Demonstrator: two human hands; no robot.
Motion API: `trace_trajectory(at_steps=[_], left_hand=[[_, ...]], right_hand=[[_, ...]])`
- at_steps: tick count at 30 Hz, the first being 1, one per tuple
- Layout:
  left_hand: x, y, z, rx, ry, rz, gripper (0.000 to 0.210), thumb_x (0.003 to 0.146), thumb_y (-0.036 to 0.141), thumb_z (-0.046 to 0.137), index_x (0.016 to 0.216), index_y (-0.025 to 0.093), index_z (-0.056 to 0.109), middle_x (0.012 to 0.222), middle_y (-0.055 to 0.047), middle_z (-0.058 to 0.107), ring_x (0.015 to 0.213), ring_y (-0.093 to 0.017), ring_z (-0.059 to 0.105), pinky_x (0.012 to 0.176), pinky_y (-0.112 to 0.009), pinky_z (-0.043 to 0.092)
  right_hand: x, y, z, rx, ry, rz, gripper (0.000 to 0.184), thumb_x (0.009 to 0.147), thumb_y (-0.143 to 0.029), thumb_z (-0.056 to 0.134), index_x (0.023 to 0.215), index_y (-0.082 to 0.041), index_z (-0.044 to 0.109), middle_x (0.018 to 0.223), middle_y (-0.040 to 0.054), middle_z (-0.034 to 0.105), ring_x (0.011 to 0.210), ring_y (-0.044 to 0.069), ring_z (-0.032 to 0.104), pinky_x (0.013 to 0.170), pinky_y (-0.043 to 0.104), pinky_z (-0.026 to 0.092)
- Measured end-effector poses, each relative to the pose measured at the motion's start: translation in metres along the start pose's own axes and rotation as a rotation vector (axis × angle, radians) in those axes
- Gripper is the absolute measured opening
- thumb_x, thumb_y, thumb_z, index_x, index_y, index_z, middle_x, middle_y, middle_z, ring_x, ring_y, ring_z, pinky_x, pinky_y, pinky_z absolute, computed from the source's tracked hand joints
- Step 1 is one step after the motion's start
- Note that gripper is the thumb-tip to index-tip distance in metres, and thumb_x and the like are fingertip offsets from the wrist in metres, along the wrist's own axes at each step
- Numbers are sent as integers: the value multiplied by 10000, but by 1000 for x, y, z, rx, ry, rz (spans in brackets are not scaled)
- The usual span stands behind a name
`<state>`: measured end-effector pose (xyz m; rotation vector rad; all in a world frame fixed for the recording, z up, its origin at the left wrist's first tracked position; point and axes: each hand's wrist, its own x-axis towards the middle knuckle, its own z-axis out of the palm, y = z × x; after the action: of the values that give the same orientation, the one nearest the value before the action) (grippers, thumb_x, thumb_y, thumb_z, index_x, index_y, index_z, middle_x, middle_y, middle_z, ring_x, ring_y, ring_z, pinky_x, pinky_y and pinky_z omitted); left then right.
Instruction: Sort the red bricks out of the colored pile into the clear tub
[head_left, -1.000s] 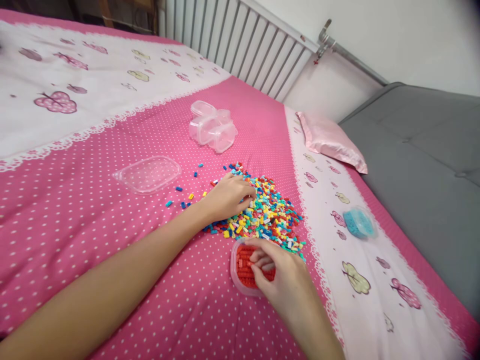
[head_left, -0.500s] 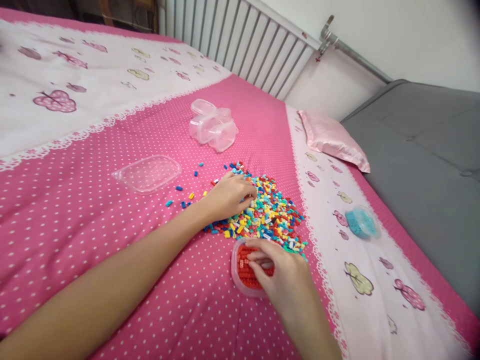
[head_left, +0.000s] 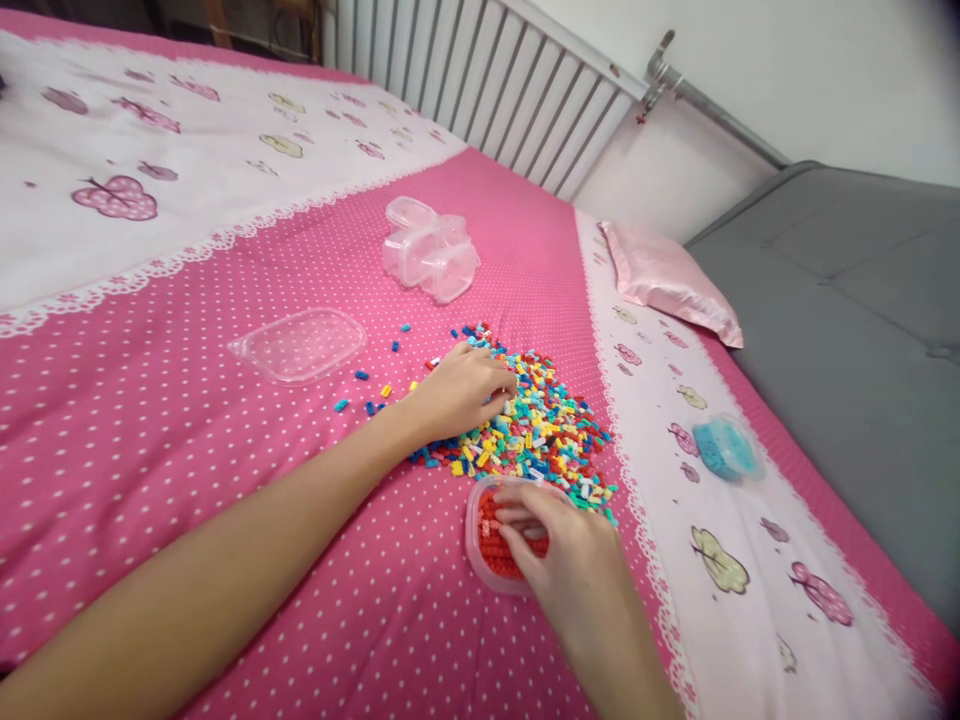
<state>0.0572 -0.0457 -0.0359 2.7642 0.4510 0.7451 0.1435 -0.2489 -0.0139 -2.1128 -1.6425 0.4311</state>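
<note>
My left hand (head_left: 466, 392) lies on a heap of small toy building bricks (head_left: 551, 425) in red, yellow, blue, teal and white. Its fingers curl down into the heap, and their tips are hidden. Over a clear plastic tub (head_left: 475, 545) at the near edge of the heap, my right hand (head_left: 566, 540) has its thumb and fingers drawn together in a pinch. Whatever is between those fingertips is too small to make out. Red bricks (head_left: 499, 555) fill the tub in tight rows, with a few lighter, pinkish ones by the fingertips.
A clear lid (head_left: 304, 345) lies flat on the pink dotted bedspread (head_left: 300, 560), left of the heap. Several empty clear tubs (head_left: 431, 250) stand clustered farther back. At right is a tub of blue bricks (head_left: 724, 448), near a pink pillow (head_left: 667, 280) and the grey headboard (head_left: 840, 290).
The whole view has shifted slightly. My right fingertips have moved very little over the red bricks, and my left hand stays on the heap.
</note>
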Motion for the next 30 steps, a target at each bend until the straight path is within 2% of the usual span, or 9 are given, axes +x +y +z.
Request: trace_trajectory(at_steps=[12, 15, 18, 23, 30], left_hand=[[0, 0, 0, 2, -1, 0, 151, 920, 203, 548, 925, 193, 699, 937, -42, 735, 912, -208, 611, 878, -361, 331], [0, -1, 0, 3, -1, 1, 153, 922, 202, 544, 924, 193, 698, 939, -40, 735, 913, -207, 611, 871, -359, 334], [0, -2, 1, 8, 5, 5, 157, 923, 206, 542, 925, 193, 699, 927, -42, 733, 912, -208, 610, 873, -360, 338], [0, -3, 1, -3, 18, 15, 156, 919, 202, 546, 933, 196, 701, 915, -36, 730, 901, -205, 610, 868, -358, 341], [0, -2, 0, 9, 13, 7, 151, 916, 208, 552, 923, 192, 702, 904, -38, 725, 902, -208, 607, 869, -362, 339]], right_hand=[[0, -2, 1, 26, -11, 6, 376, 785, -6, 557, 1021, -265, 693, 929, -2, 747, 787, 196, 693, 747, 329, 562], [-3, -1, -4, 23, 7, -1, 326, 821, -36, 546, 1001, -269, 686, 937, -6, 738, 814, 198, 689, 756, 330, 549], [-6, 1, -11, -2, 43, -3, 343, 865, -59, 515, 1063, -290, 673, 944, -5, 724, 845, 199, 681, 781, 343, 533], [-7, 3, -10, -87, 8, 18, 353, 829, -23, 545, 1044, -265, 685, 890, 16, 703, 827, 223, 657, 815, 376, 506], [-3, 2, -6, -61, 20, 23, 336, 830, -34, 553, 1022, -272, 690, 913, 14, 715, 825, 224, 658, 834, 376, 488]])
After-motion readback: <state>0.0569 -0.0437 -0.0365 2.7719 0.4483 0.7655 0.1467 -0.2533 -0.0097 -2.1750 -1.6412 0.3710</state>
